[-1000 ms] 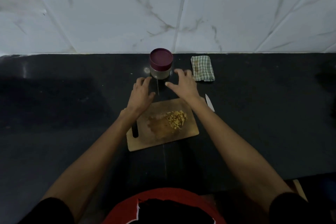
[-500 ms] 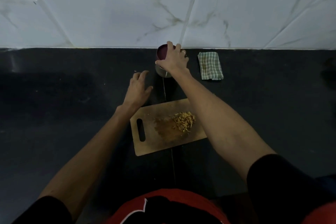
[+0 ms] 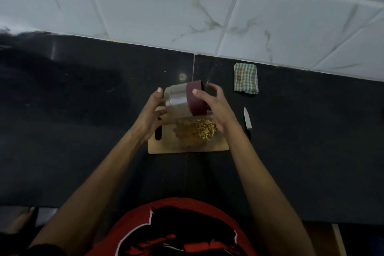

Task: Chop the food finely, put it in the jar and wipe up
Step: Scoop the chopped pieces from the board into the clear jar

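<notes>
Both hands have the jar up off the dark surface, tipped on its side above the far end of the cutting board. The left hand cups the steel body, fingers curled round it. The right hand grips the maroon lid, thumb on the near side and the other fingers wrapped over the far rim. The lid is on the jar and points to the right.

Below the hands, a heap of finely chopped yellowish food lies on the board's right half, next to a brownish stain. A small knife lies on the surface just right of the board, blade pointing toward the wall. A folded checked cloth sits farther back, near the tiled wall.
</notes>
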